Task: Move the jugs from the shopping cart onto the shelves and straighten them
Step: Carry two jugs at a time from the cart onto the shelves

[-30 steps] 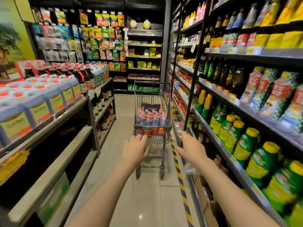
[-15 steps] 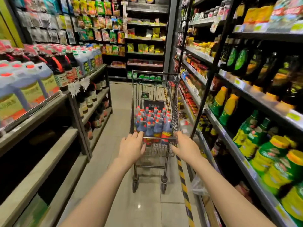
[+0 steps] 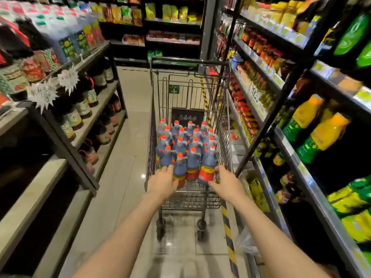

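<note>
My two bare forearms reach forward down the aisle to the near end of the shopping cart [image 3: 188, 199]. My left hand [image 3: 161, 182] rests at the cart's near left corner, its fingers [image 3: 170, 169] fairly straight and lying against the nearest left jug; I cannot tell whether they curl round the handle bar. My right hand [image 3: 226, 182] sits at the near right corner, fingers [image 3: 217, 170] loosely bent, touching the side of a jug with a red label [image 3: 206, 173]; whether they grip anything is hidden.

The jugs [image 3: 186, 145] stand upright and packed tight in the cart's basket, dark blue-grey bodies with orange-red caps, several rows running from near to far. A dark sign [image 3: 187, 117] hangs on the inside of the far wall of the basket.

Under the cart is pale tiled floor [image 3: 130, 157], with a yellow-and-black striped strip [image 3: 227, 227] along the right. On the left, shelves [image 3: 96, 115] carry dark bottles, with white starburst tags [image 3: 68, 78] hanging from an upper edge. On the right, shelves [image 3: 281, 145] hold green and orange bottles [image 3: 321, 133]. At the far end of the aisle hang coloured packets [image 3: 172, 13].
</note>
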Motion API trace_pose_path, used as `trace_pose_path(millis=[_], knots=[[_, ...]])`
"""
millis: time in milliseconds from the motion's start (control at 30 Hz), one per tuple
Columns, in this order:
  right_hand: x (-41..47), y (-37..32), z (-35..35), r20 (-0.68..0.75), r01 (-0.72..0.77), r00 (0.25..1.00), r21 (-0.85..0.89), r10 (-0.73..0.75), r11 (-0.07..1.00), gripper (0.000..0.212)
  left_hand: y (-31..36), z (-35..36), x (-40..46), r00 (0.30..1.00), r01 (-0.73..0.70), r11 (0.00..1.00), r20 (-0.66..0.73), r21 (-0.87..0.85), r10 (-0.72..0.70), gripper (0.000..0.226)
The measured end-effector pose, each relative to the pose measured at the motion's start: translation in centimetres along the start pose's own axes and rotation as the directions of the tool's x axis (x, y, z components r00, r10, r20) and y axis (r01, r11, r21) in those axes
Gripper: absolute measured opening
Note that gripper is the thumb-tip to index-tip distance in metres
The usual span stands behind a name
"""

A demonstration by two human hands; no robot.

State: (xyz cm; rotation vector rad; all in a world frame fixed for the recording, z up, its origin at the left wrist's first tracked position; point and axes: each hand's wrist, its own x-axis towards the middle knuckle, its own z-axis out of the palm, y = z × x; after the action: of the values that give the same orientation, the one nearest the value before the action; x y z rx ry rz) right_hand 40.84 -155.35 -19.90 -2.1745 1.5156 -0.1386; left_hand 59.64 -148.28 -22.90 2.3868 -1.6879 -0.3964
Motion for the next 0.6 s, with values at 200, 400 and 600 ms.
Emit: trace_pose_path(millis=[200, 400, 600], knots=[[10.3, 2.6, 3.9, 0.129, -0.074, 0.99, 0.062, 0.066, 0.995, 0.036, -1.1, 4.7, 8.7, 0.987, 0.137, 0.98, 0.1, -0.142, -0.123, 0.042], [18.3, 5.0, 8.8, 0.232, -0.185, 0.96, 0.105, 0.157, 0.977, 0.036, -1.3, 8.6, 14.9, 0.931, 0.365, 0.781, 0.182, -0.506, -0.317, 0.034], [23.2, 7.5, 12.7, 0.212, -0.306, 0.942, 0.223, 0.26, 0.926, 0.043, -2.4, 12.2, 18.1, 0.917, 0.36, 0.652, 0.123, -0.667, -0.38, 0.056]])
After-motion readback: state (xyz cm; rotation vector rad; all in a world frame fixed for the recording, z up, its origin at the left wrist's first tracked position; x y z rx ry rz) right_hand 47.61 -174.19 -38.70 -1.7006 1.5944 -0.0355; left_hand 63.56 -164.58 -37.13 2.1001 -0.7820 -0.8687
